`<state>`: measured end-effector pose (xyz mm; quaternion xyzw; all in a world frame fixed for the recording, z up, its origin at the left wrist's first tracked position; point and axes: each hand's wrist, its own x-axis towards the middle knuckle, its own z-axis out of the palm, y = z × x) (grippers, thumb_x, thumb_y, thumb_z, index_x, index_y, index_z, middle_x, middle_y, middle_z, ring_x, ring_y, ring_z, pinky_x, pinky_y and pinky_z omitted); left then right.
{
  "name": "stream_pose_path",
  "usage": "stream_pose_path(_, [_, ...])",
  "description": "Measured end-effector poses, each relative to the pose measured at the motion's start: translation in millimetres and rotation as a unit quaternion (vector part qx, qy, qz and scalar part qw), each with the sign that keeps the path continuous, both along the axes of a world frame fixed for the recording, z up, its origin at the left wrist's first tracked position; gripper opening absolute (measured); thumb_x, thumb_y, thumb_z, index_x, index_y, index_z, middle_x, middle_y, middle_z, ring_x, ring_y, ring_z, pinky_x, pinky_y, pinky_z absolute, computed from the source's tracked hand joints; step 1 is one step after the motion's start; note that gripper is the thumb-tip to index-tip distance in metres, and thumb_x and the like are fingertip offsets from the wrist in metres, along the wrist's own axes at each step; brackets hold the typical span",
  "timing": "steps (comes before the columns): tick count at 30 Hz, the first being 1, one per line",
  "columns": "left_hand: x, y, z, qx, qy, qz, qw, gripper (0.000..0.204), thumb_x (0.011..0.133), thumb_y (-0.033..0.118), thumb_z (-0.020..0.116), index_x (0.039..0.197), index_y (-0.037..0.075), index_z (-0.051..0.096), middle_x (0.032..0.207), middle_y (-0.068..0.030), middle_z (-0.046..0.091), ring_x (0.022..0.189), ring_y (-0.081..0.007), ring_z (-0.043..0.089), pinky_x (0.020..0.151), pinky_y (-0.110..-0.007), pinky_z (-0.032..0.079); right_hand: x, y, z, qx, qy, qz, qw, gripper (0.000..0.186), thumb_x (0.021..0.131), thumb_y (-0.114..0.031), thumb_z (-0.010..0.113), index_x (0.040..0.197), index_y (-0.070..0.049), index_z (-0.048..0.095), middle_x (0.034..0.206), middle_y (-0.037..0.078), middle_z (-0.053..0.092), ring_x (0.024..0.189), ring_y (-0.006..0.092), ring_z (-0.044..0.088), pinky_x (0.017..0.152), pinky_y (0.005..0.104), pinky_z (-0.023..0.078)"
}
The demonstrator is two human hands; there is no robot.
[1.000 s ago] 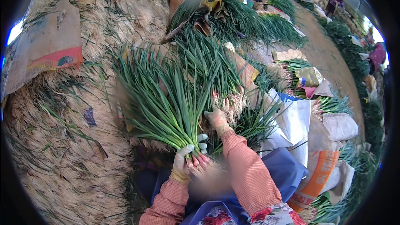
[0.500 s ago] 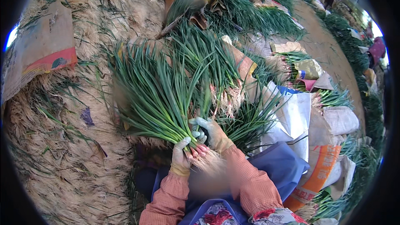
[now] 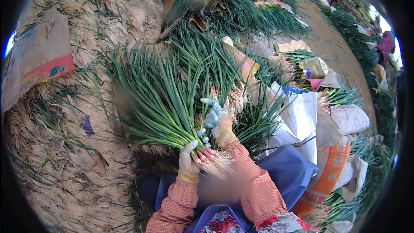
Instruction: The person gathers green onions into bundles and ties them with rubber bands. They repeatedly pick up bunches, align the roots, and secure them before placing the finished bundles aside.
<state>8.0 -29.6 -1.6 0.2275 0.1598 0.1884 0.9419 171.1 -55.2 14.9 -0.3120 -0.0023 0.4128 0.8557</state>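
Green, pink-bulbed onion bundle (image 3: 176, 126) was gripped low by pale-gloved left hand (image 3: 188, 159), seemingly keeping roots (image 3: 218, 164) together; pale-gloved right hand (image 3: 219, 123) hung unclenched.

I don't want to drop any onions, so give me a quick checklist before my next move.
1. Left hand closed around the green onion bunch: ok.
2. Pink bulbs showing together at the near end: ok.
3. Every stalk held firmly: cannot tell; the grip is partly hidden.
4. Right hand empty: cannot tell; its palm is hidden.
5. Area just beyond the right hand clear: not ok; more onions lie there.
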Motion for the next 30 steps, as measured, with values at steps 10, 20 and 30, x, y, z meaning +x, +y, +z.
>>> stream_pose_path(10, [-1,3,-3,-0.011,0.035,0.009,0.999,0.057,0.086,0.021,0.055,0.132,-0.011,0.042,0.086,-0.0186,0.067,0.07,-0.0281,0.066,0.066,-0.038,0.057,76,-16,-91,-0.501,-0.391,0.081,0.768,0.045,0.084,-0.028,0.069,0.116,0.0,0.057,0.086,0.008,0.065,0.066,0.0109,0.058,0.062,0.0273,0.05])
stream_pose_path(20, [6,10,-8,0.045,0.085,-0.024,0.995,0.032,0.087,0.012,0.051,0.108,-0.013,0.055,0.083,-0.0324,0.065,0.052,-0.0221,0.062,0.039,-0.018,0.042,8,-24,-34,-0.339,-0.287,0.197,0.874,0.034,0.089,-0.024,0.066,0.111,0.001,0.06,0.085,0.004,0.065,0.073,0.0095,0.056,0.067,0.0248,0.047])
stream_pose_path(30, [-15,23,-60,-0.071,-0.011,-0.043,0.996,0.034,0.086,0.015,0.055,0.107,-0.011,0.054,0.093,-0.0307,0.064,0.069,-0.0338,0.066,0.06,-0.034,0.057,-22,-26,-12,-0.052,0.028,0.185,0.981,0.032,0.091,-0.027,0.058,0.115,-0.005,0.058,0.079,0.005,0.062,0.053,0.0103,0.054,0.041,0.0213,0.04])
